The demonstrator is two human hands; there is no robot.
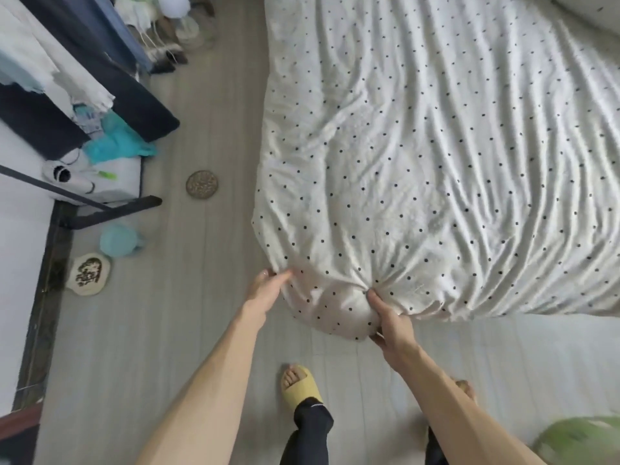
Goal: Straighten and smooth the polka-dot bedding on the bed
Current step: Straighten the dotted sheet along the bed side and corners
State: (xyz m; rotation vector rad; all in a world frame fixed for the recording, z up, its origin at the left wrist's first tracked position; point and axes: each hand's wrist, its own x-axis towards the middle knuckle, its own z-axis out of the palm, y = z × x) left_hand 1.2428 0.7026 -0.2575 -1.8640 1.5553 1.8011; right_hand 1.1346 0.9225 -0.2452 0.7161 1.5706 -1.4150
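Observation:
The white bedding with black polka dots [419, 156] covers the bed and fills the upper right of the head view, creased in long folds. Its near left corner bulges down toward the floor. My left hand [266, 290] pinches the fabric at the left side of that corner. My right hand [391, 318] grips a bunched gather of fabric on the corner's right side, thumb on top. Both arms reach forward from the bottom of the frame.
Grey wood-look floor [208, 297] runs along the bed's left side. A round patterned disc [202, 184], a teal object [117, 239] and a cream slipper [88, 275] lie on it. Clothes and a dark rack [110, 209] crowd the left. My foot in a yellow slipper [300, 387] stands below.

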